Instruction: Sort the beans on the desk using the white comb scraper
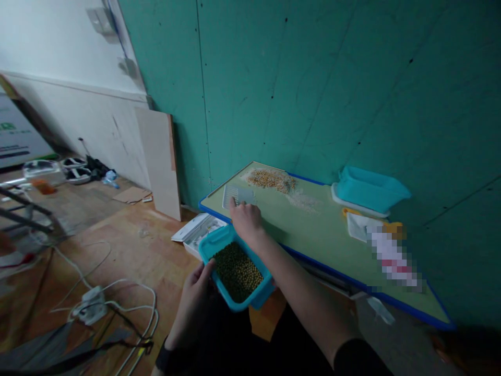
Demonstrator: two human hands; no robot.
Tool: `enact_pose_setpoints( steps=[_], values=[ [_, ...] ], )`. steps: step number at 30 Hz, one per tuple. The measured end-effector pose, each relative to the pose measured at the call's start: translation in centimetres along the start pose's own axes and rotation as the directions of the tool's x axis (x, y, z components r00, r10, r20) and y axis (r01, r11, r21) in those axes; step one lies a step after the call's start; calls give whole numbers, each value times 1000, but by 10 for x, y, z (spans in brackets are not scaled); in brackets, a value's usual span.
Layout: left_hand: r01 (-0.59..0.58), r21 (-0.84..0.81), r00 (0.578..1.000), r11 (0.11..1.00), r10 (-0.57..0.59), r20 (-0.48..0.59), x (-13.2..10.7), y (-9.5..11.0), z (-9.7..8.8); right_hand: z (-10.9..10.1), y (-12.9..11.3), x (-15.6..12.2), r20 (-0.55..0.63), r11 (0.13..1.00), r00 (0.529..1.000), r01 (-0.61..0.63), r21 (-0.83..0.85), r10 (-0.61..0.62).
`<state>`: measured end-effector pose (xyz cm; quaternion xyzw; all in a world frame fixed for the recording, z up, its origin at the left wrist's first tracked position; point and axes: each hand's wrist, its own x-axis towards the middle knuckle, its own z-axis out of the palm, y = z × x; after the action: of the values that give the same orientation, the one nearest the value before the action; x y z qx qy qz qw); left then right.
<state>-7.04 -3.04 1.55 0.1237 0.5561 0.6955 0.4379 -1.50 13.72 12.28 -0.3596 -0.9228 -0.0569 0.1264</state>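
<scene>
Left hand (195,292) clamps the near-left corner of the blue tray (209,249), thumb over the rim, fingers out of sight underneath; tray sits in the air just off the near-left edge of the counter (321,235), roughly level, filled with a flat bed of green beans (237,271); right forearm crosses over its right side. Right hand (246,222) is down on the counter's left end, fingers close together and laid on the near edge of the slotted scoop (238,196); can't tell whether it actually pinches it or just rests on it. Handling call: tray looks like thin, stiff plastic, light on its own but loaded with loose beans that will slide to the low side on any tilt; a one-corner grip gives poor leverage, so a long side or opposite corners is the better hold. Scoop looks light, rigid and thin, lying flat, so it probably needs a fingertip under an edge or a pinch at the solid end away from the slots. Far of the scoop: yellow grains (272,180) and white grains (303,201) in loose piles; blue tub (368,188) and white cloth (358,227) to the right; cables (117,297) on the floor at left.
</scene>
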Motion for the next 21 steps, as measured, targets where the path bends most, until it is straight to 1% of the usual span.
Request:
enact_pose_setpoints(
  steps=[3,9,13,15,17,19,21],
  values=[
    [22,29,999,999,-23,24,-6,-1,-2,-5,25,-16,12,994,996,-90,-65,91],
    [55,50,990,997,-61,127,-13,-11,2,-18,95,-57,46,962,975,-205,-180,216],
    [80,39,989,996,-84,123,-18,-12,11,-21,132,-80,40,932,950,-294,-212,309],
    [94,31,988,995,-97,118,-20,-11,14,-22,143,-87,11,912,932,-352,-208,362],
    [92,29,989,995,-95,113,-20,-12,15,-24,147,-91,-38,888,905,-423,-182,424],
    [83,25,990,996,-86,113,-19,-16,14,-27,146,-92,-92,861,871,-491,-133,482],
    [84,10,988,996,-85,128,-18,-21,12,-30,139,-89,-140,844,842,-533,-66,521]
  ],
)
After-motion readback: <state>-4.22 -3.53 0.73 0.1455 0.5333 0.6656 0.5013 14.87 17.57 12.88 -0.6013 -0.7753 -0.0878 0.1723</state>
